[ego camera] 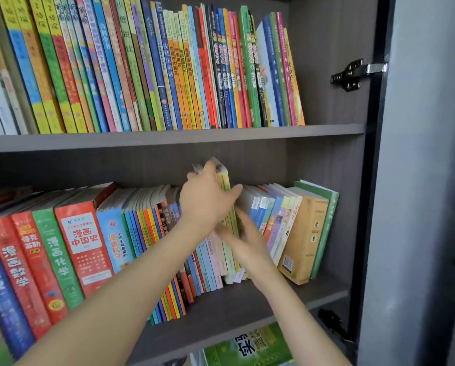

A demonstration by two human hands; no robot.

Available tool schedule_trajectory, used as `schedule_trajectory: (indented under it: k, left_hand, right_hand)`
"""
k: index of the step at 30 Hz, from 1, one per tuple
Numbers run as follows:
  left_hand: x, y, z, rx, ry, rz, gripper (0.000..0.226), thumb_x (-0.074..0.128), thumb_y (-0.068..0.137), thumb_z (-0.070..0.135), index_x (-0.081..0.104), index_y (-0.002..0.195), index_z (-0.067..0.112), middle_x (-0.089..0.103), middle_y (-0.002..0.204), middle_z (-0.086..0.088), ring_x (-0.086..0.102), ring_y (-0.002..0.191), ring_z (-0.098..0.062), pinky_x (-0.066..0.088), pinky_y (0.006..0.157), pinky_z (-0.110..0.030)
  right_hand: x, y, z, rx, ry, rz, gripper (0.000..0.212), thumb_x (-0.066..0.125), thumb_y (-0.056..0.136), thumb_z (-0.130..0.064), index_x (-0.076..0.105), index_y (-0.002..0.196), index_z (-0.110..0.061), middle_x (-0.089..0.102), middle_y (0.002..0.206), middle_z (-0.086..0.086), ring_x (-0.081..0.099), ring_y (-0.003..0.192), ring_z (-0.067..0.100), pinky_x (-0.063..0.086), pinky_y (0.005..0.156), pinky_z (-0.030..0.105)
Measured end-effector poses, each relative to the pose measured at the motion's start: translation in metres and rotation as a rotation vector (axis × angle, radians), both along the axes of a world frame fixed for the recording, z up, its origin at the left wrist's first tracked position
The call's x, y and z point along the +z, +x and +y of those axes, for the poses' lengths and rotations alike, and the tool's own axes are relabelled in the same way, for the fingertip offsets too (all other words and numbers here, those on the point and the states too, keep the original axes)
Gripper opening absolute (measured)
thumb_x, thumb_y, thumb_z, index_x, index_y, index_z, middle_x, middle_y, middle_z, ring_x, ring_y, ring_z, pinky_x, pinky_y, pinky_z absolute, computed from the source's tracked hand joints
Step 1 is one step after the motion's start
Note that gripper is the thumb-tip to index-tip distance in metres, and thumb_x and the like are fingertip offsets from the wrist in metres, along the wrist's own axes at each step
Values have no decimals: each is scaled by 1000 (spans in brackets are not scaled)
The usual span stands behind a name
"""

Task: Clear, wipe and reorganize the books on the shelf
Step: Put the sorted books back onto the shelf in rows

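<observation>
A row of colourful books (83, 247) fills the middle shelf (221, 310). My left hand (207, 199) grips the top of a few thin books (225, 180), green and yellow spined, that stand higher than the rest of the row. My right hand (244, 241) lies with fingers straight against the lower spines of the same thin books, just left of a thick tan book (305, 233). Its fingertips are blurred.
The upper shelf (326, 129) carries a dense row of thin leaning books (141, 67). A green book (250, 344) lies on the shelf below. The cabinet's right wall carries a black hinge (353, 73), with the open door edge beside it.
</observation>
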State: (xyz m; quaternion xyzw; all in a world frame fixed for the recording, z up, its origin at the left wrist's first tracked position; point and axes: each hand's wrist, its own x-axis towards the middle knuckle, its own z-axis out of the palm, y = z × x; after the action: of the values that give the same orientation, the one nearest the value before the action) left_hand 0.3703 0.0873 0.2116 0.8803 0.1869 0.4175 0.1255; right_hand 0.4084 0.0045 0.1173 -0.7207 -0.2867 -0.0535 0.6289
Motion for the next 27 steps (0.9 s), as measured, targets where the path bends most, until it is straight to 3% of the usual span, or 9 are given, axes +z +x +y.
schedule_trajectory:
  k: [2,4,7,9,14,18,22,27]
  left_hand:
    - [0,3,-2,18,22,-58,61,61,84,47,40,136,21,57,112,-16,57,97,-29,34,65,-27]
    - [1,3,-5,7,27,-72,58,61,85,42,42,136,20,56,109,-16,57,90,-29,32,62,-27]
    - [-1,5,-4,-11,41,-61,56,60,85,40,43,134,18,55,109,-16,50,80,-24,33,60,-27]
    - [-1,4,-3,-19,45,-63,55,60,86,40,44,133,17,54,109,-16,50,81,-23,35,62,-28]
    - [-2,0,-1,-48,106,-62,55,60,87,43,45,131,16,54,107,-11,57,89,-26,47,67,-33]
    - [-8,0,4,-56,97,-73,55,61,85,47,47,129,18,57,100,-10,58,83,-23,44,64,-29]
    - [-15,0,8,-94,59,-54,53,60,86,47,46,128,17,57,96,-11,59,82,-23,46,63,-30]
    - [-16,3,6,-68,42,-37,57,59,87,45,42,134,20,56,99,-12,56,75,-20,34,52,-23]
  right_hand:
    - [-14,21,-26,-360,84,17,34,58,90,-44,59,113,-19,57,104,-14,58,103,8,46,81,27]
    - [-31,42,-38,-627,58,64,43,58,86,-48,60,105,-9,62,99,1,63,94,25,46,69,30]
    - [-36,54,-25,-545,41,186,81,67,70,-64,49,124,-5,62,116,6,62,103,28,50,78,34]
    - [-33,61,-12,-567,65,202,100,70,55,-73,45,123,-3,61,117,10,59,106,30,51,86,41]
    - [-29,73,-3,-696,-56,213,109,80,57,-64,35,131,2,46,130,17,45,120,33,39,96,39]
    - [-27,77,6,-679,-96,207,127,82,54,-62,19,141,6,37,137,19,38,125,34,37,99,38]
    - [-25,82,11,-710,-127,164,122,83,54,-58,22,139,5,39,134,18,40,120,32,38,101,38]
    - [-19,86,5,-672,-232,85,128,83,53,-58,19,141,9,38,135,18,39,122,32,31,105,34]
